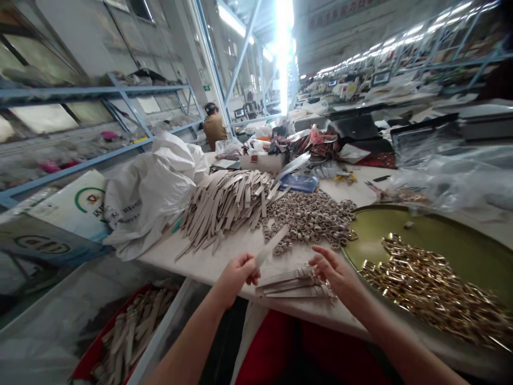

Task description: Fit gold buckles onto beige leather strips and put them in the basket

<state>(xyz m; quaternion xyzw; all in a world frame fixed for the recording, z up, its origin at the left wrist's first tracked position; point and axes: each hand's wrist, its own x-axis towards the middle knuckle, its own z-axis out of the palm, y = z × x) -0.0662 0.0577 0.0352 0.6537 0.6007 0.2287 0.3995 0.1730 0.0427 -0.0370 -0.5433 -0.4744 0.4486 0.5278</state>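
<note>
Evidently, the left hand (241, 269) pinches 1 strap (273, 246) by its end above the near edge of the worktop (238, 243), perhaps keeping its length free. The right hand (333, 270), fingers parted and seemingly empty, is at grouped straps (294, 289) along that edge, likely for easy reach.

Strips (228, 203) and small loops (306, 216) heaped on a pale table (240, 243)

The strips overlap loosely at many angles. Just right of them, the loops spread in a low mound. A neat row of finished-looking pieces (294, 291) lies near the front edge. To the right sits a broad olive-gold tray (425, 224), with clear plastic (460, 182) behind it. A blue packet (298, 183) lies behind the loops.
</note>
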